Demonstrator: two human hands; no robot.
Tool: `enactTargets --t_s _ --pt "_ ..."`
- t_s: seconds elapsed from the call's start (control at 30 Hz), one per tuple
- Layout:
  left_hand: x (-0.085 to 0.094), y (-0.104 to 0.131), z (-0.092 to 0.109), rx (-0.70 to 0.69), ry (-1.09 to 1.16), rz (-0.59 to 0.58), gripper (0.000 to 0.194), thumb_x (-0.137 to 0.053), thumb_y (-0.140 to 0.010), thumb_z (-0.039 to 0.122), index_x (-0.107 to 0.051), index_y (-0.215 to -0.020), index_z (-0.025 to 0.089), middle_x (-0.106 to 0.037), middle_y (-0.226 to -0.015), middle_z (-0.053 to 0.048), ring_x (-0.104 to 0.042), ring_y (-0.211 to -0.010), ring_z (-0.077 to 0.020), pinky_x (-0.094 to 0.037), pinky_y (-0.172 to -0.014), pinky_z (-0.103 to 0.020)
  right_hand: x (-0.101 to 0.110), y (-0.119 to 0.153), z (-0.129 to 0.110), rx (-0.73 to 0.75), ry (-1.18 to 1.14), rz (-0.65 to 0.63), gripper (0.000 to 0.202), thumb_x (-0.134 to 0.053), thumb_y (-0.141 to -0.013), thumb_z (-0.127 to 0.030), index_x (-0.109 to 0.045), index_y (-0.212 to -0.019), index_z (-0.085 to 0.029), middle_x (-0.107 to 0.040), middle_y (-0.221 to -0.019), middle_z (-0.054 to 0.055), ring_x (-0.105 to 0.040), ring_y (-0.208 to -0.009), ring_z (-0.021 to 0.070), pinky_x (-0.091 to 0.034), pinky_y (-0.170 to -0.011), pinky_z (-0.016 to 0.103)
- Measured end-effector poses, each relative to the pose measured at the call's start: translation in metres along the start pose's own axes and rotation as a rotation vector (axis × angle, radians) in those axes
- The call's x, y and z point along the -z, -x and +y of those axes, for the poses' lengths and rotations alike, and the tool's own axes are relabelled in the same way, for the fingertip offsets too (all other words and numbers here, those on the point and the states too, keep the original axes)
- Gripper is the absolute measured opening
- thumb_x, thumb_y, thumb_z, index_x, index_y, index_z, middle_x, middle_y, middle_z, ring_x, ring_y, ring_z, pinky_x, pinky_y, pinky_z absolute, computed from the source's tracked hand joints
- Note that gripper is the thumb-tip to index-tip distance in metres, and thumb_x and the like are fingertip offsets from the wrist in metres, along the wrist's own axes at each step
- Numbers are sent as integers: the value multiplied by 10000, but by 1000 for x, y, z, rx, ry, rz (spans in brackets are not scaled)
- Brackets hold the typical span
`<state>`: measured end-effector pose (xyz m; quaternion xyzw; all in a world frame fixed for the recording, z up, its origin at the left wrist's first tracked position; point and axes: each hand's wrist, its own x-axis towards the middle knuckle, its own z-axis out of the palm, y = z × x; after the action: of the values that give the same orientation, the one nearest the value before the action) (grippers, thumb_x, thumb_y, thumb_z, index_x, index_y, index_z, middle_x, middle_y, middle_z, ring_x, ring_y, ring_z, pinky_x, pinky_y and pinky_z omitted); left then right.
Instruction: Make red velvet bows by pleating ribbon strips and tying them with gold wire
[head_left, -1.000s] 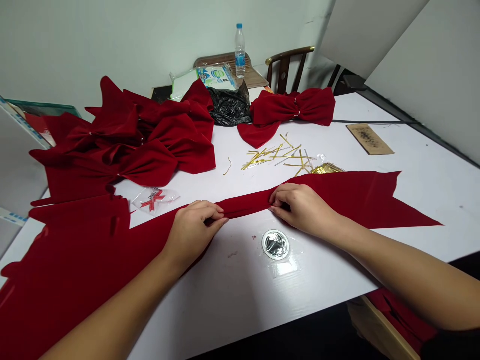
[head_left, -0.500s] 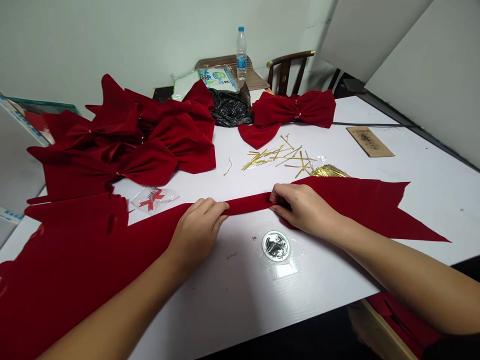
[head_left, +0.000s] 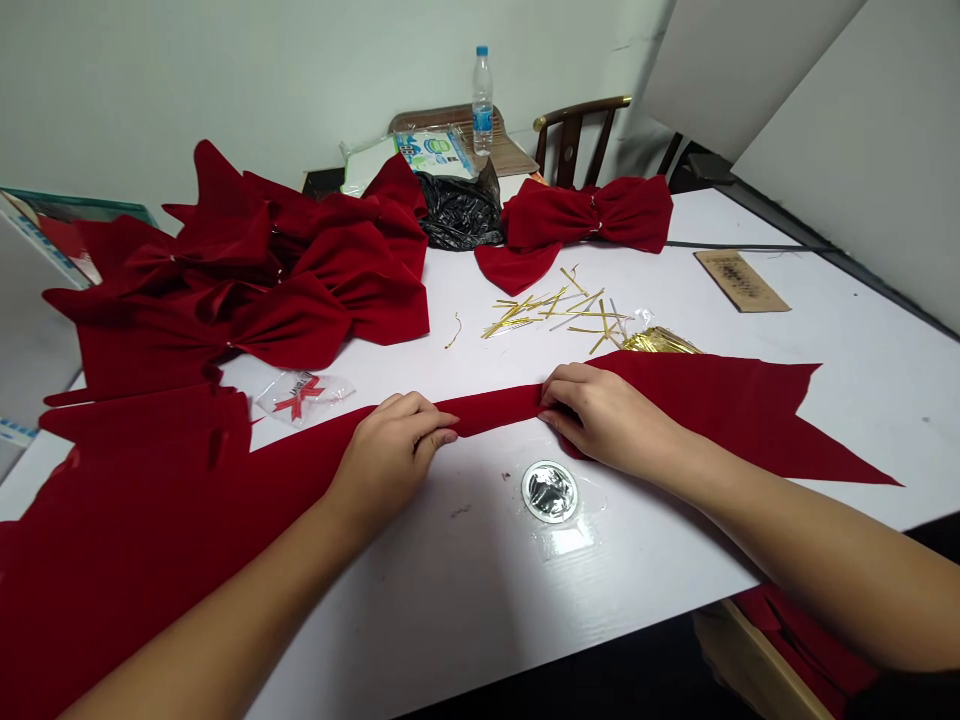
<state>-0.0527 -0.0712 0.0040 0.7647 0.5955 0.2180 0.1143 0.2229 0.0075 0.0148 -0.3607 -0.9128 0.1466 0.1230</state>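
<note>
A long red velvet ribbon [head_left: 499, 408] lies across the white table, narrowed into a folded strip between my hands. My left hand [head_left: 397, 440] pinches the strip on its left side, thumb below and fingers on top. To the right, my right hand [head_left: 600, 415] has its fingers and thumb closed on the strip. Beyond it the ribbon widens into a notched, pointed tail [head_left: 750, 410]. Toward the left the cloth spreads wide down to the table's near edge. Just below the strip sits a round silver-rimmed disc [head_left: 550, 491] on clear plastic.
Finished red bows [head_left: 292, 290] are heaped at the left, and more bows [head_left: 592, 220] lie at the back. Gold twist ties [head_left: 555, 308] are scattered beyond my hands, beside a gold bundle [head_left: 660, 341]. A black plastic bag [head_left: 461, 210], a water bottle [head_left: 482, 105] and cardboard [head_left: 741, 281] stand farther off.
My left hand has rolled slightly, its thumb now more exposed beneath the strip, which looks a little wider near it. My right hand stays almost where it was.
</note>
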Motion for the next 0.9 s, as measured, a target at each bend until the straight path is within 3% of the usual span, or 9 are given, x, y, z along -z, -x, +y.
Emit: enactTargets --t_s 0.17,0.27,0.43,0.67,0.9 --pt "-1 0 3 -34 -57 38 185 -605 -984 254 -779 -994 195 -695 -905 -42 -646 -851 -202 -527 -756 -345 -4 0 1 105 -36 45 156 -581 -950 -142 -687 -837 -126 -699 -1017 114 -626 -1019 238 -553 -857 350" --pt "-3 0 4 -124 -119 103 188 -578 -992 218 -752 -949 164 -670 -934 -67 -628 -857 -206 -537 -740 -342 -5 1 1 67 -26 43 168 -560 -957 -147 -694 -860 -121 -701 -1071 124 -649 -1013 236 -568 -867 368" --pt "-6 0 1 -238 -114 120 156 -555 -991 158 -698 -929 150 -711 -1098 -93 -663 -1030 -229 -582 -889 -375 -2 1 -5 -18 58 -21 174 -550 -977 -191 -698 -912 -127 -686 -1007 117 -642 -962 243 -565 -854 394" --pt "-7 1 2 -209 -163 126 156 -561 -993 181 -699 -947 125 -759 -1082 -116 -710 -1032 -275 -620 -880 -444 0 0 -7 -34 84 -28 181 -551 -979 -200 -700 -910 -125 -686 -1009 119 -627 -946 245 -554 -843 392" --pt "-6 0 5 -200 -120 146 153 -593 -979 180 -730 -926 139 -773 -958 -70 -712 -920 -236 -612 -815 -403 -4 -2 -2 -49 23 -9 137 -589 -940 -162 -695 -859 -130 -707 -1008 108 -652 -942 235 -535 -844 365"
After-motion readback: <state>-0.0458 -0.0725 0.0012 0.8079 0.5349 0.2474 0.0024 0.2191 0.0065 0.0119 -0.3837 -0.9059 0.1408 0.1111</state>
